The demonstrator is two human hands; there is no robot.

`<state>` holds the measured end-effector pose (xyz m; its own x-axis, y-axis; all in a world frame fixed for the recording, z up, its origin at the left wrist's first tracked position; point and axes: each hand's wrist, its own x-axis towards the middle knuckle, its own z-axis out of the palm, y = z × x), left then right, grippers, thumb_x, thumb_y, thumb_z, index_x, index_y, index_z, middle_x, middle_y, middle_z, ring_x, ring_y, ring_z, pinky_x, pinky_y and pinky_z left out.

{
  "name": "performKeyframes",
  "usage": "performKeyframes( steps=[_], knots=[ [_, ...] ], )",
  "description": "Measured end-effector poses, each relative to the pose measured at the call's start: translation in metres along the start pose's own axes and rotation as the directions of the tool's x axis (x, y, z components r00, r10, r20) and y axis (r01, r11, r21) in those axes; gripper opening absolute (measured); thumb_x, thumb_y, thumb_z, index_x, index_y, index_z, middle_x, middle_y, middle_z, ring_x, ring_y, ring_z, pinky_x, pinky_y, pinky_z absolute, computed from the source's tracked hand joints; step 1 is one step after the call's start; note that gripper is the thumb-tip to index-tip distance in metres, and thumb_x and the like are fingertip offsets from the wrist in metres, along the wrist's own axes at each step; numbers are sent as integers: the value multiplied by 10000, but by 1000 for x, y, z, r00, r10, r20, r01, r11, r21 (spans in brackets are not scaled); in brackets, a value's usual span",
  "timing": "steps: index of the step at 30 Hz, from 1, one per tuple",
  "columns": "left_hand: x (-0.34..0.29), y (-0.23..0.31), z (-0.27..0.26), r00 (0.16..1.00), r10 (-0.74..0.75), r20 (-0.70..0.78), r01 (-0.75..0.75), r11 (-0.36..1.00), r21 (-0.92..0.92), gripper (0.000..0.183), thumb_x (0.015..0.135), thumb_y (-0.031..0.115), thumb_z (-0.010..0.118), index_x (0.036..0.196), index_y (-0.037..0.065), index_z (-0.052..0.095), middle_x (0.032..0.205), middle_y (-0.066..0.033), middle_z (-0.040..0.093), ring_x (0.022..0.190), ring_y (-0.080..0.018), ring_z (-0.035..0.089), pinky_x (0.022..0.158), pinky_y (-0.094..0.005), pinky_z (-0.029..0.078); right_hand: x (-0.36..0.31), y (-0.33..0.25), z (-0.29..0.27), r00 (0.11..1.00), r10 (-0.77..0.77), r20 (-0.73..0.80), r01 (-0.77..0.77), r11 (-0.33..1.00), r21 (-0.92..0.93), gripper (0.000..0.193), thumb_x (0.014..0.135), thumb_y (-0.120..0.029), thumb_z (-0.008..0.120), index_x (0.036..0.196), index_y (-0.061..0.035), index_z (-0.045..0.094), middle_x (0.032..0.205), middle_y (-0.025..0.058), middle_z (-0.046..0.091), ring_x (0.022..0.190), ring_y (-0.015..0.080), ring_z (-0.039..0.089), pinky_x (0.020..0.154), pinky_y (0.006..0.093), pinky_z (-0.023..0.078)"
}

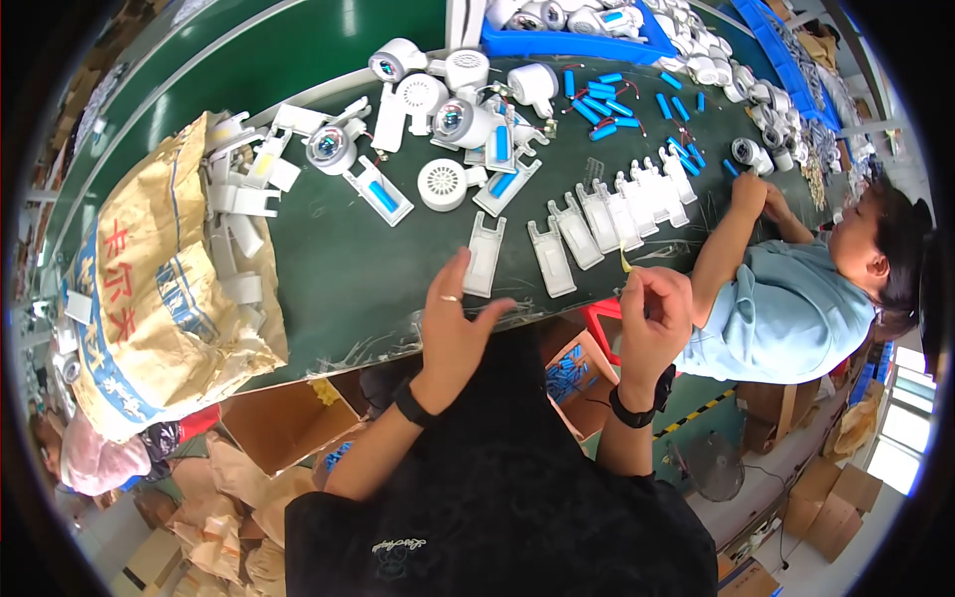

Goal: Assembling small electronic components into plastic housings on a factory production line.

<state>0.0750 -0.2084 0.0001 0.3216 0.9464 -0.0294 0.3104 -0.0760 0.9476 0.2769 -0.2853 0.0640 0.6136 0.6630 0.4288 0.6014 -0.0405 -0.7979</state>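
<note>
My left hand (454, 333) is open, thumb and fingers apart, with its fingertips at the lower left edge of a flat white plastic cover (484, 261) lying on the dark green table. Between the thumb and forefinger of my right hand (659, 313) is a small, thin yellow strip (625, 261). Just beyond that hand runs a slanting row of several similar white covers (575, 231), each with a notched upper end. Whether my left fingers touch the single cover I cannot tell.
Blue battery cells (597, 104) with thin wires lie at the back, beside white round-headed housings (463, 121). A large paper sack (149, 289) of white parts stands left. A co-worker (786, 308) in light blue handles parts at right. Cardboard boxes (288, 428) sit below the table edge.
</note>
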Motion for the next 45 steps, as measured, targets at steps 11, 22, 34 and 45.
performKeyframes(
  steps=[11,22,34,45],
  knots=[
    [-23,29,18,958,274,83,-285,943,173,819,859,130,759,1521,-51,312,1537,-273,378,1424,-439,370,1158,-432,353,-14,1,1,961,128,244,-198,937,289,126,903,88,645,1003,19,675,1178,105,574,815,96,633,707,217,513],
    [-169,-127,-161,893,-63,-446,104,992,67,286,1021,115,548,1227,-46,664,1144,-225,714,1026,-336,705,909,-422,564,-51,-73,97,518,-234,823,-161,918,362,211,962,-135,658,1148,-42,694,1196,127,684,1005,271,685,815,342,555],
    [-186,-222,-262,949,-232,-213,215,-19,976,630,851,252,646,1465,175,528,1614,-253,273,1450,-442,330,1131,-610,311,87,-66,274,647,-556,522,587,800,125,536,775,-57,765,1277,-18,580,1270,150,610,1199,379,532,1031,460,429],
    [18,1,-215,971,205,-119,-136,894,427,547,850,144,788,1356,59,596,1195,-174,666,996,-238,671,781,-320,550,70,-92,276,495,-415,764,547,831,97,566,727,-202,861,1210,-45,612,1056,148,595,1022,346,594,886,439,475]
  ],
)
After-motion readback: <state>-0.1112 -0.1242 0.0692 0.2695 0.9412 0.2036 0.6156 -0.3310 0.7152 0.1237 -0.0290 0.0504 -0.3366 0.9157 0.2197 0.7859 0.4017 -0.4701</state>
